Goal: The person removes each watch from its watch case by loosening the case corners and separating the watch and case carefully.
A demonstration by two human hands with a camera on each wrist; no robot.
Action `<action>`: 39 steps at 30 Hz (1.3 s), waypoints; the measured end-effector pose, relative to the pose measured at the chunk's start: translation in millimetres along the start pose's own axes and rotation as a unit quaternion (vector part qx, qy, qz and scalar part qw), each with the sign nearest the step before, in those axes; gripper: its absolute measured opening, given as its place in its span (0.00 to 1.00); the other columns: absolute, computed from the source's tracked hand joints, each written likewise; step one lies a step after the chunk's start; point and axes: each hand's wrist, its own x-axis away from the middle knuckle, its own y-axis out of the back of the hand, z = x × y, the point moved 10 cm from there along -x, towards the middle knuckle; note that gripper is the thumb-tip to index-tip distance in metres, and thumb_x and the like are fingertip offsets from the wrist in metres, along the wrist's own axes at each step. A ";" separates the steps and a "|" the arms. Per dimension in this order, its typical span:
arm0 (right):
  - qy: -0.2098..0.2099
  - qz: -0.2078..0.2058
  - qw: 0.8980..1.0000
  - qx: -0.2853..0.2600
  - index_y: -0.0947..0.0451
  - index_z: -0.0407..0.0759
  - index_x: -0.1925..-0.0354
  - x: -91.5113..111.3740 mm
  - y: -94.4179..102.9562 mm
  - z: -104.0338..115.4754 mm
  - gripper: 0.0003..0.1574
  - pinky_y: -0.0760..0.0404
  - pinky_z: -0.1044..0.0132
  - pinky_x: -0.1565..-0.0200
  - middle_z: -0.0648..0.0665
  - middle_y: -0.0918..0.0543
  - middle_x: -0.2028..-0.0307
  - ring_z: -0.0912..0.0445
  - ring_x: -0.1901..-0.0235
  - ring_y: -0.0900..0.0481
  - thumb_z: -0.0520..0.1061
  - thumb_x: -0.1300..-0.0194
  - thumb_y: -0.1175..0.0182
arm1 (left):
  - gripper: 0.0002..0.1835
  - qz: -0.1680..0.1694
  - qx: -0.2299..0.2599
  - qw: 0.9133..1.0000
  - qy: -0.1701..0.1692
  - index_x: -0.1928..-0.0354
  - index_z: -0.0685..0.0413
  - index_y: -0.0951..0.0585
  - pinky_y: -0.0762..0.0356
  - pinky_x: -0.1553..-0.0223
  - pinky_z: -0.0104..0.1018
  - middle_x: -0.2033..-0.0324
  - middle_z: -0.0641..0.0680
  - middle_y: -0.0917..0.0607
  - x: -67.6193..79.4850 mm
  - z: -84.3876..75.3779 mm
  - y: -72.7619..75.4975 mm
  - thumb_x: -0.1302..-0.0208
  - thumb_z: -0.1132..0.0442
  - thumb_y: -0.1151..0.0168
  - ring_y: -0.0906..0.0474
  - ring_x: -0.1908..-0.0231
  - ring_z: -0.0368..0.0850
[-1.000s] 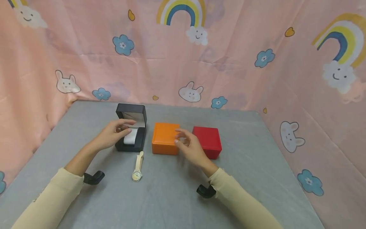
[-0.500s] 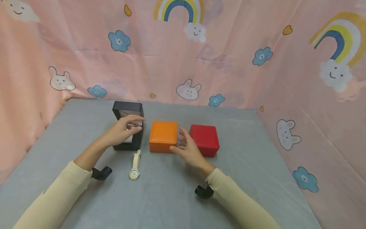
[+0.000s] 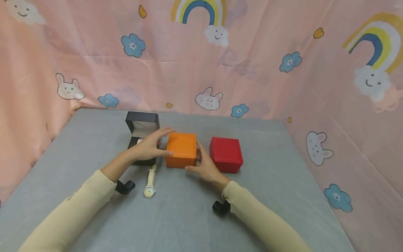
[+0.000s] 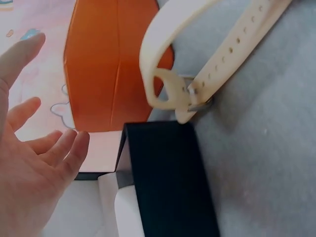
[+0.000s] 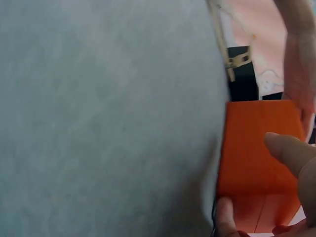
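A closed orange box (image 3: 181, 150) stands on the table between my hands. My left hand (image 3: 146, 148) reaches over the black watch box (image 3: 143, 120), its fingers spread and the thumb tip overlapping the orange box's left side; in the left wrist view these fingers (image 4: 74, 153) hold nothing. At the orange box's right side is my right hand (image 3: 206, 168), thumb toward the front and fingers along the side. In the right wrist view a fingertip (image 5: 225, 212) rests right at the box's lower edge. The black watch box has its lid up, showing a white cushion (image 4: 129, 212).
A cream-strapped wristwatch (image 3: 149, 190) lies in front of the black box, its dial toward me. To the right of the orange box sits a closed red box (image 3: 226, 154). A pink patterned curtain (image 3: 189, 70) hangs behind the grey table (image 3: 176, 217).
My left hand has moved right, from over the black box to the orange box's left side. My right hand has opened out and come against the orange box's right side.
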 end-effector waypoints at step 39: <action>-0.008 -0.022 0.998 0.052 0.59 0.45 0.19 -11.3 -1.7 -4.0 0.67 0.30 0.47 0.30 0.37 0.35 0.26 0.47 0.35 0.29 0.40 0.41 0.26 | 0.56 0.042 -0.095 0.994 0.036 0.21 0.60 0.46 0.48 0.25 0.65 0.20 0.65 0.51 -9.1 7.7 -21.7 0.44 0.51 0.23 0.50 0.22 0.67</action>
